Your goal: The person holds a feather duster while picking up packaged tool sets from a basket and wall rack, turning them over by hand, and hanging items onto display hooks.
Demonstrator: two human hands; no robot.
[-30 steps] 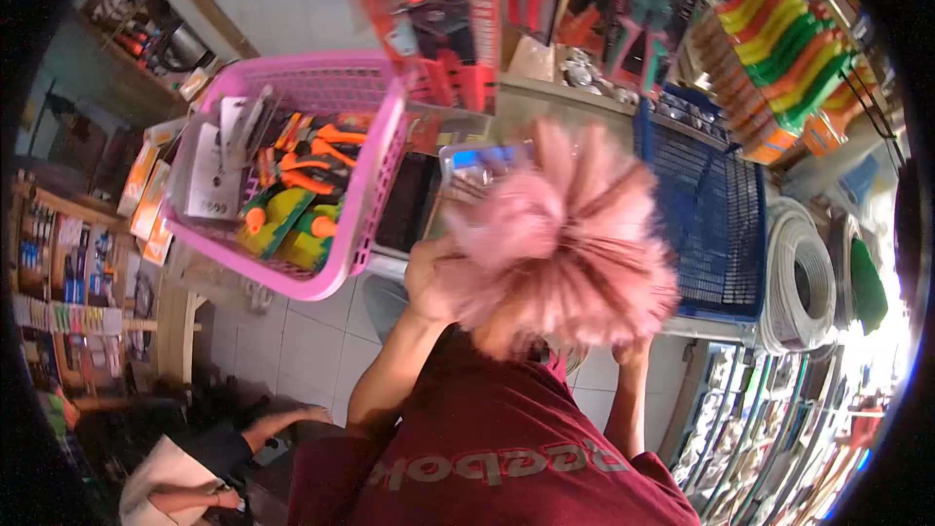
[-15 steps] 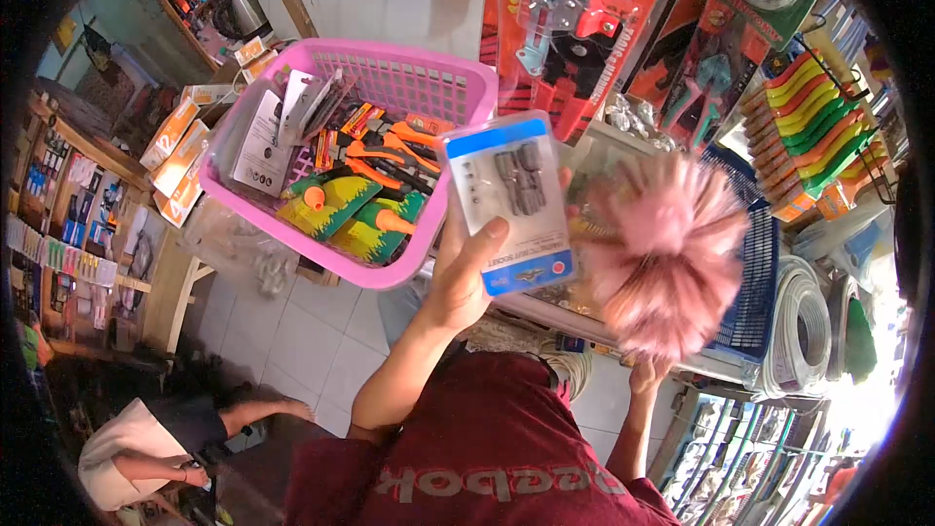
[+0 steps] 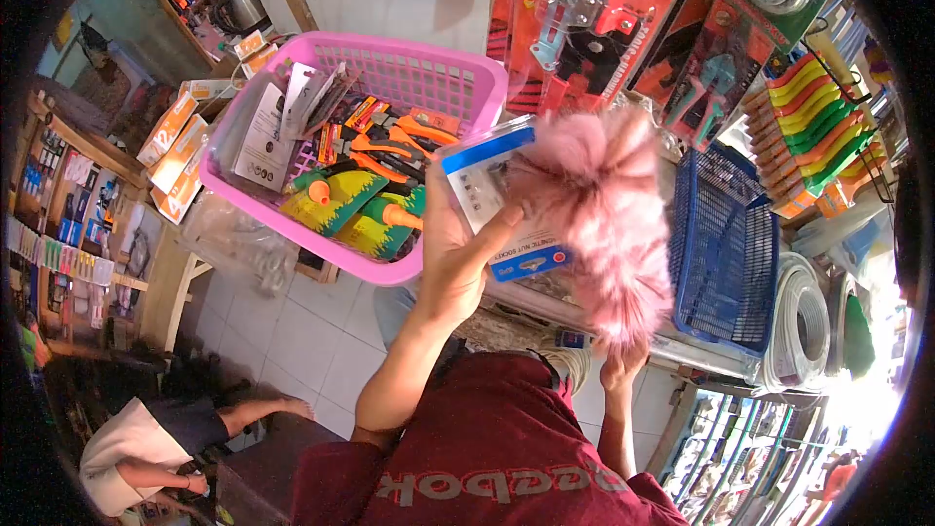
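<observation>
Just below centre frame, my left hand (image 3: 453,278) grips a blue-and-clear blister pack (image 3: 531,258), thumb across its face, other fingers largely hidden behind it, while my right hand (image 3: 623,370), lower right of centre, closes at the base of a fluffy pink duster (image 3: 609,224), its handle out of sight. A hard sweep could knock the pack from my thumb's hold, since the fibres overlap its right side, or snag on its edge and drag it askew. Farther out, left of centre, a jolt from the pack could disturb the orange-handled tools (image 3: 390,151) in the pink basket (image 3: 341,258); toward the top, an overreaching stroke could set the hanging red tool pack (image 3: 623,0) swinging, so near is the duster's upper edge. Half a second earlier, the duster is right of the pack, whose printed face shows almost whole; now the fluff lies left of that spot and hides much of the print, and the pack leans slightly more. Beyond, the pink basket holds nearly the same place.
</observation>
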